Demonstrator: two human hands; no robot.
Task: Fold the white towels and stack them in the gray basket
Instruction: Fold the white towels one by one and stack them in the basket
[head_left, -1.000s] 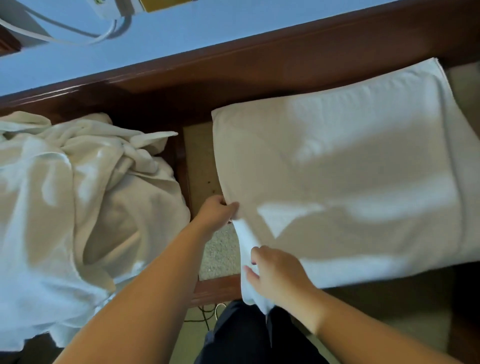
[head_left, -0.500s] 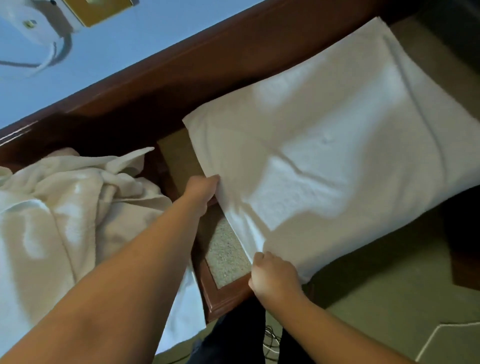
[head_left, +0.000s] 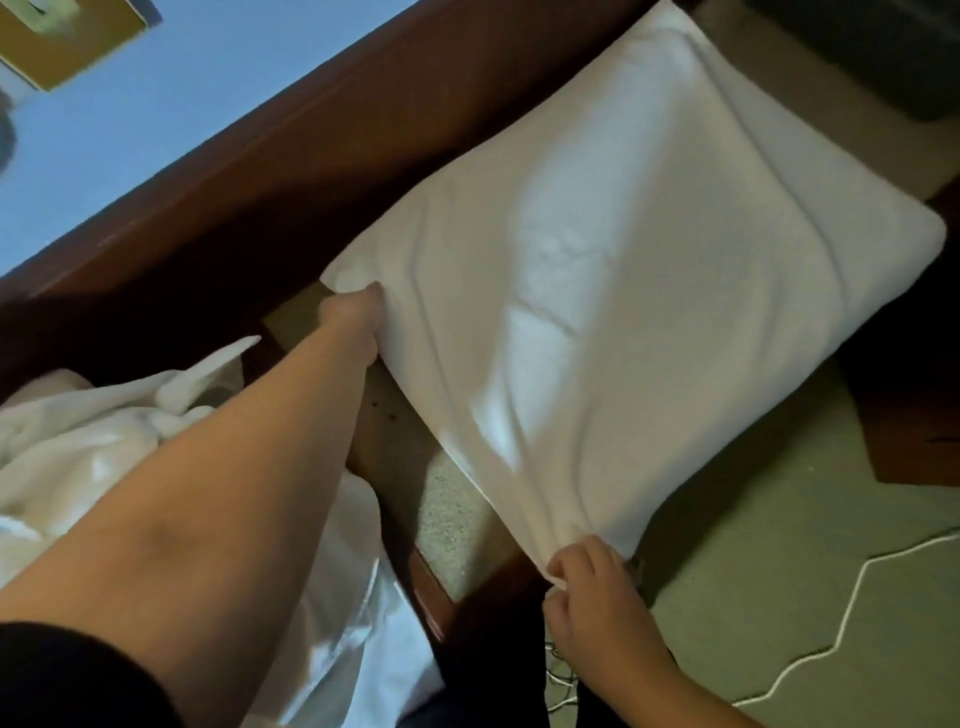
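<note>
Towel: white towel (head_left: 623, 291) lies spread flat over a dark wooden frame (head_left: 322, 135)
Left hand (head_left: 356, 325): fingers clamped on its far-left corner
Right hand (head_left: 592, 597): fingers pinch its near corner
Pile: crumpled white towels (head_left: 78, 457) at left; beside the left arm
Floor: white cord (head_left: 841, 613) on carpet

Ahead of me a pale blue wall (head_left: 156, 104) runs across the upper left, with a dark reddish wooden rail (head_left: 363, 135) slanting along its foot and a tan plate (head_left: 67, 41) fixed high in the corner. Below me lies greenish-beige carpet (head_left: 779, 545), where a thin white cord (head_left: 852, 587) zigzags at lower right. Soft patches of light fall across the middle, and the far upper right sits in dark shadow.
</note>
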